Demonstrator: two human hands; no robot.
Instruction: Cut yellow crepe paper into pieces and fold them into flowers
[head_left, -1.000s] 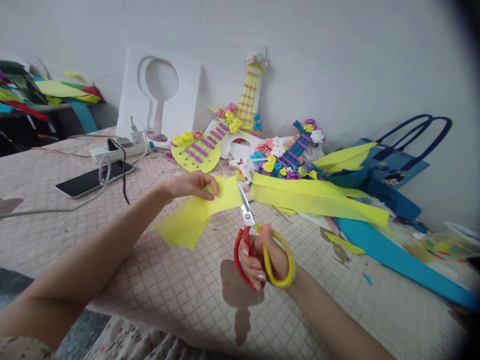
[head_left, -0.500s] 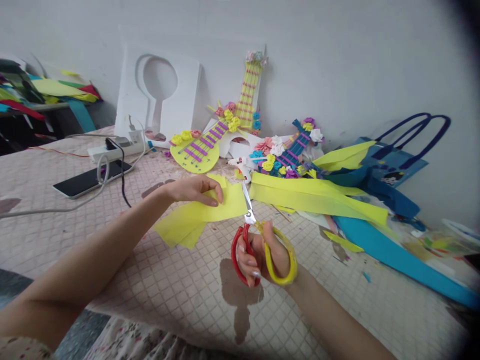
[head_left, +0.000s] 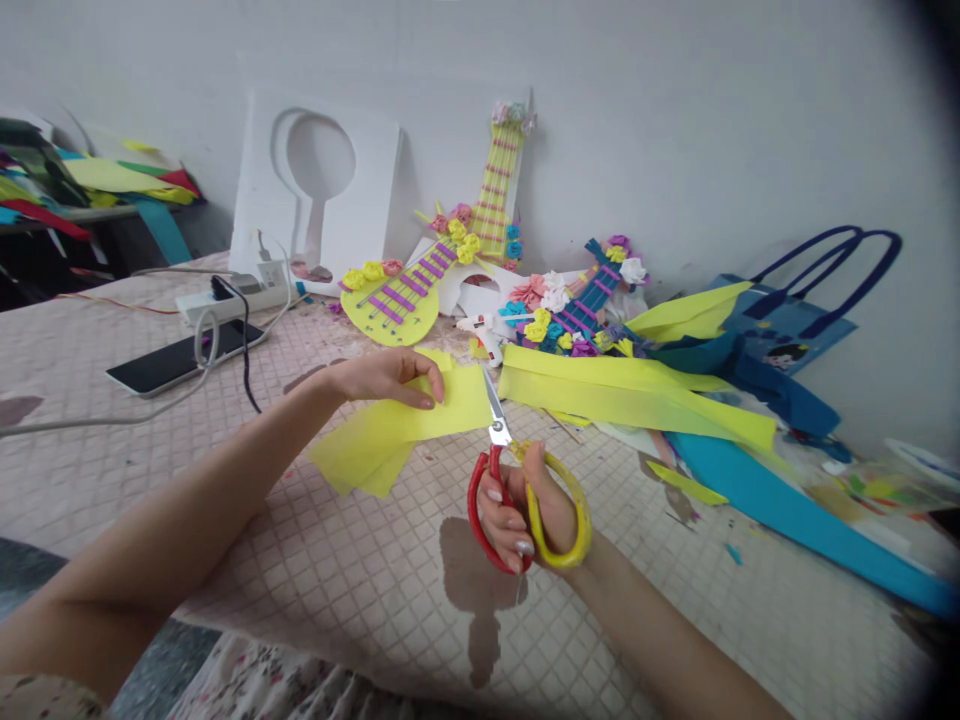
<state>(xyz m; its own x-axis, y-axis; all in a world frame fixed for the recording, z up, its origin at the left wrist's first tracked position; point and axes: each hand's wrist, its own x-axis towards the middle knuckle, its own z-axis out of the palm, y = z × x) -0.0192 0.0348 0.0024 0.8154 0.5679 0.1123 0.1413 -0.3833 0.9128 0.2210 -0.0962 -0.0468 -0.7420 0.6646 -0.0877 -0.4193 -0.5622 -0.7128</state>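
My right hand (head_left: 517, 515) is wrapped round the handles of a pair of scissors (head_left: 498, 428), one handle red and one yellow. The blades point away from me and lie at the right edge of a piece of yellow crepe paper (head_left: 461, 400). On the left part of that paper rests my left hand (head_left: 390, 378), its fingers curled and holding the sheet down; the fingertips partly hide against the paper. A longer folded yellow crepe strip (head_left: 600, 390) lies just right of the blades, separate from the piece under my left hand.
Behind stand paper-decorated guitars, one yellow (head_left: 394, 305) and one blue (head_left: 589, 305). A white glue gun (head_left: 486, 335) lies beyond the scissors. To the left are a phone-like black tablet (head_left: 176, 362) and a power strip (head_left: 240, 297). A blue strip (head_left: 802, 515) and a bag (head_left: 795, 325) are at right.
The scissors' blades have come closer together, and the red handle has shifted a little right towards the yellow one. My left hand and the paper have hardly moved.
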